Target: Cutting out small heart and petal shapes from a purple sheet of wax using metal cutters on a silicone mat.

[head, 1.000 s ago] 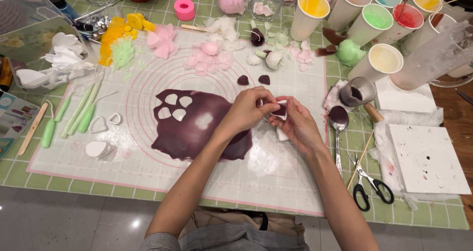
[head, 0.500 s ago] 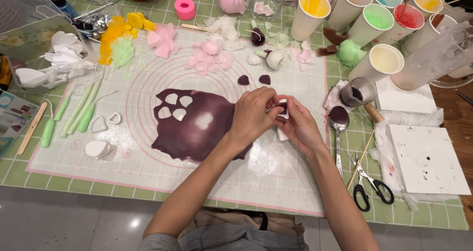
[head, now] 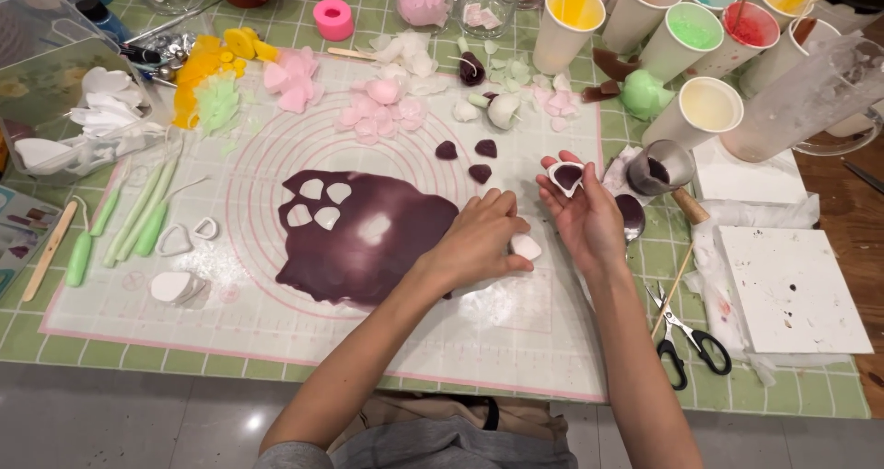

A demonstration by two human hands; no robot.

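A rolled sheet of dark purple paste (head: 368, 234) with several petal-shaped holes lies on the white silicone mat (head: 276, 326). My left hand (head: 479, 241) rests on the mat at the sheet's right edge, fingers curled, thumb and fingers on a small white piece (head: 526, 246). My right hand (head: 587, 219) is raised palm up just to its right, and its fingertips hold a white petal cutter (head: 565, 176) filled with purple paste. Three cut purple petals (head: 479, 171) lie on the mat above my hands.
Paper cups of coloured paste (head: 704, 110) crowd the back right beside a small glass (head: 663, 165). Scissors (head: 689, 338) and a white block (head: 787, 289) lie at right. Green modelling tools (head: 138, 213), a clear box (head: 55, 92) and pink petals (head: 378, 110) sit left and back.
My hands, joined over the cutter before, have parted. The left hand dropped to the mat by the purple sheet; the right turned palm up with the cutter.
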